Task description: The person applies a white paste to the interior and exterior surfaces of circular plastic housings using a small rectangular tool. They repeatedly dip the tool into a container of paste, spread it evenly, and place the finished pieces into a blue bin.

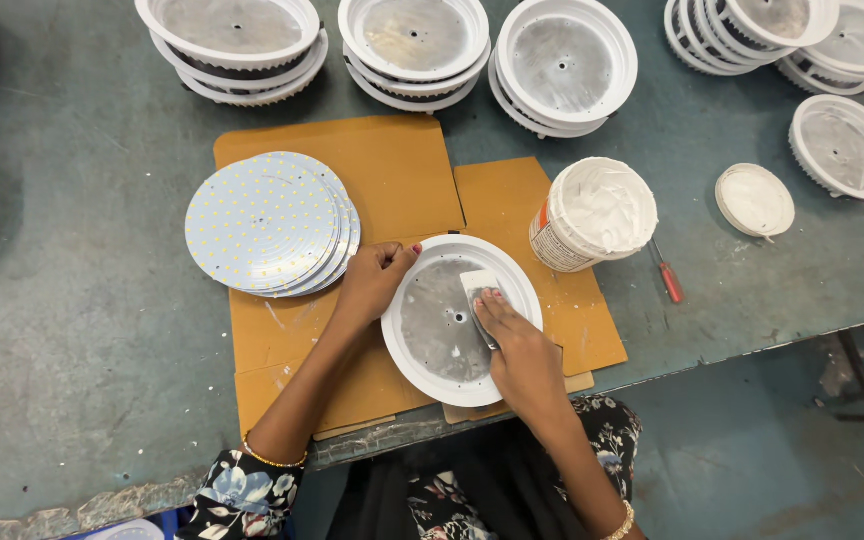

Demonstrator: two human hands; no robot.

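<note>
Hands on the round white lamp housing (460,318) at the near edge of the table (72,330), right in the middle of the view. Left hand (372,282) pinches the housing's left rim, fingers curled closed on it, steadying it. Right hand (517,350) is closed on a small flat spreader card (477,290), fingertips pressing it down on the grey metal plate inside the housing, just right of the plate's centre hole. The card carries a smear of white paste.

Under the housing lie sheets of brown cardboard (392,170), marked with pale streaks. Left of the housing, and partly on that cardboard, sits a stack of round white boards dotted with small yellow chips (267,222), the discs fanned slightly to the right. Right of the housing and just beside it stands an open tub of white paste (594,213), tilted a little towards the person. Its lid (754,200) rests further right, inside facing up, and a red-handled screwdriver (666,274) lies between tub and lid, nearer the tub.

Along the far side, stacks of more white housings (414,50) line up across the table, with a single one (848,147) lying far right.
</note>
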